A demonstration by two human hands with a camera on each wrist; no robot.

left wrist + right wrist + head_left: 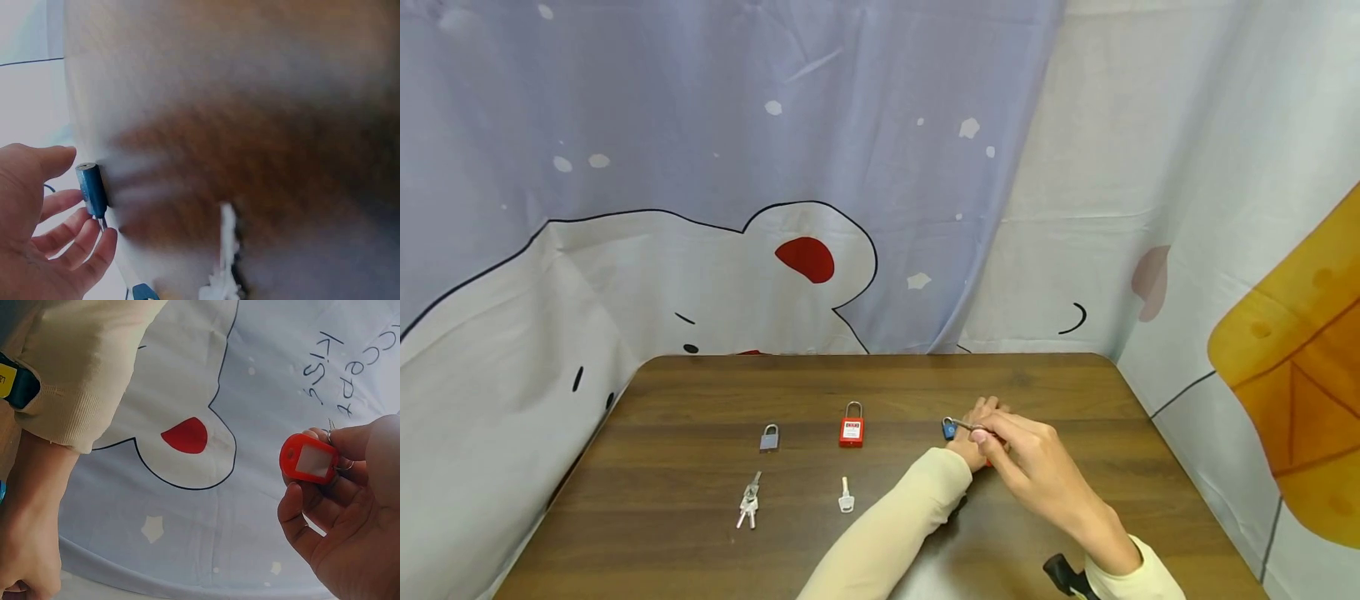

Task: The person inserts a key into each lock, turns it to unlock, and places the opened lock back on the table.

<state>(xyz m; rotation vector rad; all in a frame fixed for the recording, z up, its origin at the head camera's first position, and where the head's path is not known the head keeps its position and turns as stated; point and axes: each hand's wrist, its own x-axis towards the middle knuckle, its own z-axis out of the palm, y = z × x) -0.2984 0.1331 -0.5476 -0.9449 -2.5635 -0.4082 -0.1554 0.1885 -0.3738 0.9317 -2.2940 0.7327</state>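
My left hand (977, 429) reaches over the right part of the table, its fingers curled loosely about a small blue padlock (92, 190). The padlock's keyhole end faces the thumb side, and its shackle lies by the little finger. In the head view a blue padlock (949, 430) shows just left of that hand; I cannot tell whether it is the same one. My right hand (1048, 471) pinches a thin metal key (966, 424), partly covering the left hand from above. From its ring hangs a red tag (310, 459) with a white label.
A grey padlock (769, 439) and a red padlock (852, 431) stand farther left on the wooden table (685, 400). Nearer lie a bunch of keys (748, 502) and a single white-headed key (846, 498). Another blurred key (222, 256) lies under the left wrist. A patterned curtain (700, 125) hangs behind.
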